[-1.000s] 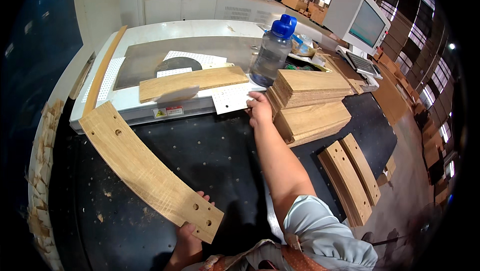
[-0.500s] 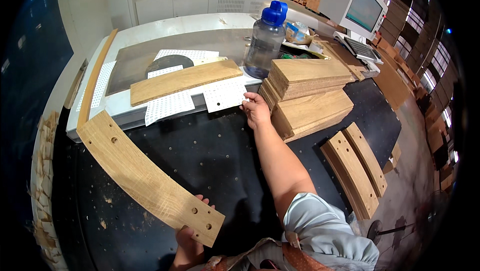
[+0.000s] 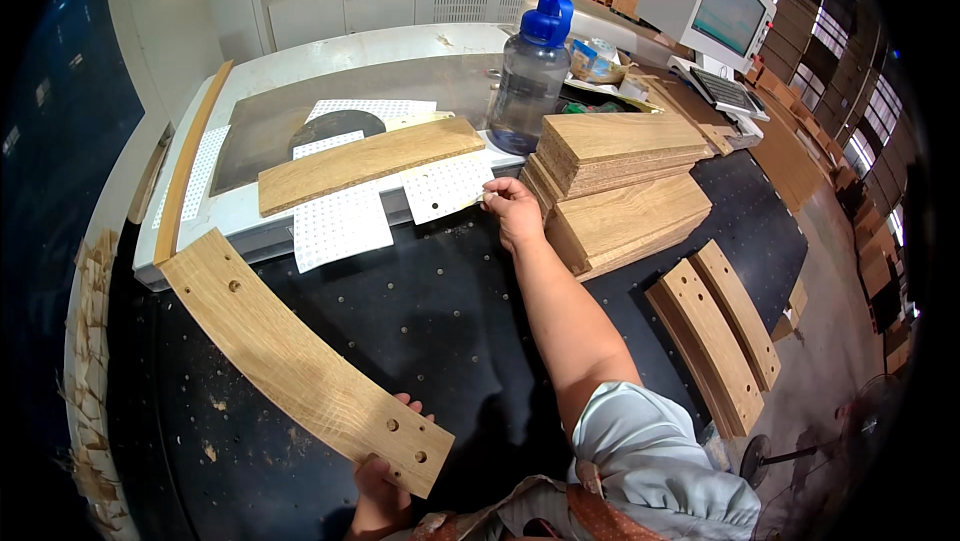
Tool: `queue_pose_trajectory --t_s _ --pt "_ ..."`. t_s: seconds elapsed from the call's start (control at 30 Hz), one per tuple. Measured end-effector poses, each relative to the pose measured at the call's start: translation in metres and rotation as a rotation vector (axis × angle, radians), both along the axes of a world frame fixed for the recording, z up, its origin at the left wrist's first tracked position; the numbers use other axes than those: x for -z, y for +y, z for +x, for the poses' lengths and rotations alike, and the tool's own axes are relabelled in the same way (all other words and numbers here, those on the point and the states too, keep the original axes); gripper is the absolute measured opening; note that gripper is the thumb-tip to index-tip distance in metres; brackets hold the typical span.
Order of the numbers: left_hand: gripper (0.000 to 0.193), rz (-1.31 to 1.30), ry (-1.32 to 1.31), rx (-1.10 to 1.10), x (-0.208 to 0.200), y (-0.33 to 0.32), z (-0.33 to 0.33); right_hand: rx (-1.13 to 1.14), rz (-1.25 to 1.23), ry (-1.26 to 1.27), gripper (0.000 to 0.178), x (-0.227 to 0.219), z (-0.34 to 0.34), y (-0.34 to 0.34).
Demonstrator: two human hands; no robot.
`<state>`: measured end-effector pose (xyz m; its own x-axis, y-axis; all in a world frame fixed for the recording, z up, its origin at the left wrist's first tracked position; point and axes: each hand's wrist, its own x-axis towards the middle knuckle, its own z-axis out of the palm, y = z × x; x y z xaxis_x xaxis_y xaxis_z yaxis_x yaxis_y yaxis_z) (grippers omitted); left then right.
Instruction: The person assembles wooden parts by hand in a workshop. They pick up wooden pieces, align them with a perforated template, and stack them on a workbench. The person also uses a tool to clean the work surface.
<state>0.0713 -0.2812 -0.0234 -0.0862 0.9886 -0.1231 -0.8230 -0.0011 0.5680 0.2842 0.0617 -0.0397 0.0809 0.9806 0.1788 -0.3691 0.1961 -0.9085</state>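
Note:
My left hand (image 3: 382, 486) grips the near end of a curved wooden board (image 3: 300, 366), thumb on the top face and fingers at its far edge. That board has several drilled holes near its ends and slants from the left edge of the white table down toward me. With thumb and fingertips, my right hand (image 3: 513, 211) pinches the right corner of a white dotted sheet (image 3: 440, 187) that overhangs the table's front edge. Beside it, a second white dotted sheet (image 3: 343, 231) hangs over the same edge. A plain curved wooden piece (image 3: 370, 166) lies across both sheets.
A blue-capped water bottle (image 3: 527, 81) stands behind my right hand. To the right are stacked wooden pieces (image 3: 630, 211) and drilled curved pieces (image 3: 720, 341) on the black perforated surface (image 3: 420, 306). A monitor (image 3: 725, 16) and keyboard (image 3: 725, 91) are at the far right.
The second dotted sheet hangs farther over the front edge. My right fingers have shifted slightly at the pinched sheet's corner. My left hand still holds the curved board, almost unmoved.

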Motion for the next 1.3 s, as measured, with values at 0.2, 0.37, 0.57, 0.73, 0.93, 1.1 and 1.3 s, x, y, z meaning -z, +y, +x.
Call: queue_pose_trajectory --t_s 0.2,0.37,0.57,0.73,0.93,1.1,1.3 --pt "0.091 0.01 -0.024 0.001 0.002 0.0 0.0 0.031 0.004 -0.013 0.012 -0.001 -0.002 -0.002" --pt "0.092 -0.021 -0.023 0.006 -0.003 0.0 0.0 0.058 0.003 0.009 0.013 -0.003 -0.005 -0.004" --pt "0.092 0.005 -0.04 0.011 0.002 0.0 -0.001 0.037 0.023 0.031 0.013 -0.001 -0.005 -0.002" --pt "0.092 0.017 -0.053 0.027 0.009 0.0 -0.003 0.034 0.022 0.032 0.012 0.004 -0.001 0.002" --pt "0.09 0.022 -0.059 0.034 0.01 0.0 -0.004 0.05 -0.014 0.103 0.012 -0.003 -0.009 -0.004" --pt "0.091 0.016 -0.085 0.036 0.008 -0.001 -0.003 0.053 -0.029 0.144 0.012 -0.003 -0.011 -0.004" --pt "0.092 0.024 -0.096 0.042 0.013 -0.001 -0.004 0.023 -0.029 0.174 0.012 0.001 -0.008 0.0"
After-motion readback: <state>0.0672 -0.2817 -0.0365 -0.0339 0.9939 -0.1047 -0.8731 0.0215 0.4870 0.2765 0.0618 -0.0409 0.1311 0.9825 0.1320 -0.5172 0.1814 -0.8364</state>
